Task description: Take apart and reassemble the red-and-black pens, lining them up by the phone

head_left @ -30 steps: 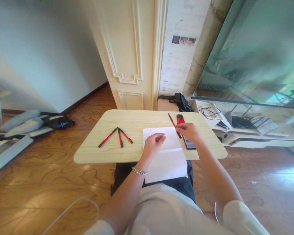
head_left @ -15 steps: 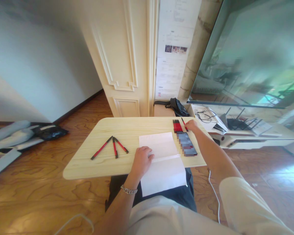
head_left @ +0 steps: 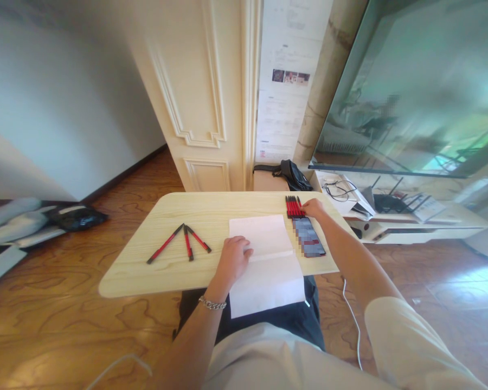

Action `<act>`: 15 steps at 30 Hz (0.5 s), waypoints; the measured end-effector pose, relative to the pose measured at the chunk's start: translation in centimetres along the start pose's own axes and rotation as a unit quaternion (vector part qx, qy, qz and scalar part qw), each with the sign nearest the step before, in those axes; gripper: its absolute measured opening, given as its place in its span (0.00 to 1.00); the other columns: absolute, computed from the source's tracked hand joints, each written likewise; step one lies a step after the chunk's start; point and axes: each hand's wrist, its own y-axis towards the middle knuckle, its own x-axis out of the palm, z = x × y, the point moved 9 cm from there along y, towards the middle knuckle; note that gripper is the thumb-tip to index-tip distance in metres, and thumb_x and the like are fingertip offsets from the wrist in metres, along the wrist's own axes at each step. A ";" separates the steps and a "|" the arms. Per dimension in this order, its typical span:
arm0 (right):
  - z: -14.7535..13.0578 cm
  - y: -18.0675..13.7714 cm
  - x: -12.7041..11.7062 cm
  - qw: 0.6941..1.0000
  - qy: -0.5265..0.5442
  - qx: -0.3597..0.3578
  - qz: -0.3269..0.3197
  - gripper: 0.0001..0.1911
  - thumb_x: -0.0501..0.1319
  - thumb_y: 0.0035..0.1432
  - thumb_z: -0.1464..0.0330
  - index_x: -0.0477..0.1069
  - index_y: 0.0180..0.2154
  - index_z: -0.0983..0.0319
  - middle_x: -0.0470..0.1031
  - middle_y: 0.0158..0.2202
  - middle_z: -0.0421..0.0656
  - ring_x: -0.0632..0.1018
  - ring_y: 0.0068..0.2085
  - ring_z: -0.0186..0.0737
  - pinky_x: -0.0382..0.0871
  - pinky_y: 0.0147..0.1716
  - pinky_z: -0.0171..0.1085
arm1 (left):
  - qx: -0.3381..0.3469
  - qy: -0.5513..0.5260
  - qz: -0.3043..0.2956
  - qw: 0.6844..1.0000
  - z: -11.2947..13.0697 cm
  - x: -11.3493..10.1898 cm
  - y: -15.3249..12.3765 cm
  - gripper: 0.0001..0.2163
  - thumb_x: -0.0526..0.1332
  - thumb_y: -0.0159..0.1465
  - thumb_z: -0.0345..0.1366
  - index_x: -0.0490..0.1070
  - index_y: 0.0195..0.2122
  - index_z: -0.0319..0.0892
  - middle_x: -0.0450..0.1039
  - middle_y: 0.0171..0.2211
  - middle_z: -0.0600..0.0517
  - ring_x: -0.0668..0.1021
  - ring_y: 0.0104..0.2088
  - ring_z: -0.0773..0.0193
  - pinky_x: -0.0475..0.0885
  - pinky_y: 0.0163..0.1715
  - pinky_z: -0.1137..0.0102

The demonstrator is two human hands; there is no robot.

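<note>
A row of several red-and-black pens (head_left: 293, 207) lies side by side at the far right of the pale wooden board (head_left: 138, 271). At the row's right end my right hand (head_left: 314, 208) is closed on a pen (head_left: 300, 203), which lies against its neighbours. My left hand (head_left: 235, 256) rests on a white sheet of paper (head_left: 264, 281), fingers loosely spread and holding nothing. The creased sheet hangs over the board's near edge. Three more pens (head_left: 188, 244) lie fanned out on the left, their tips close together. A phone (head_left: 311, 238) sits just below the row.
Behind the board a black bag (head_left: 291, 176) lies on a box. To the right stands a white TV cabinet (head_left: 423, 230) with a router and cables, under a large screen (head_left: 398, 92). A white cord (head_left: 352, 319) trails across the wooden floor.
My right hand has brought its pen leftward against the row, closing the gap. My left hand stays on the paper. The whole view has shifted slightly.
</note>
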 end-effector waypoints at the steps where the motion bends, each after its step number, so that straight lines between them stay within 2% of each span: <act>1: 0.1 0.2 0.2 1.000 -0.002 -0.003 -0.001 0.12 0.66 0.48 0.66 0.80 0.35 0.65 0.80 0.33 0.49 0.78 0.38 0.44 0.66 0.36 0.33 | 0.000 0.003 -0.002 1.000 0.0 0.0 0.1 0.08 0.61 0.58 0.34 0.75 0.39 0.43 0.75 0.42 0.46 0.74 0.45 0.54 0.63 0.51 0.58; 15: 0.3 1.0 1.1 1.000 -0.010 -0.025 -0.013 0.12 0.64 0.50 0.64 0.80 0.37 0.62 0.80 0.33 0.46 0.78 0.36 0.41 0.65 0.35 0.33 | 0.008 0.000 0.010 1.000 0.5 -0.1 0.1 0.07 0.61 0.59 0.34 0.75 0.38 0.41 0.75 0.41 0.46 0.74 0.46 0.56 0.63 0.52 0.60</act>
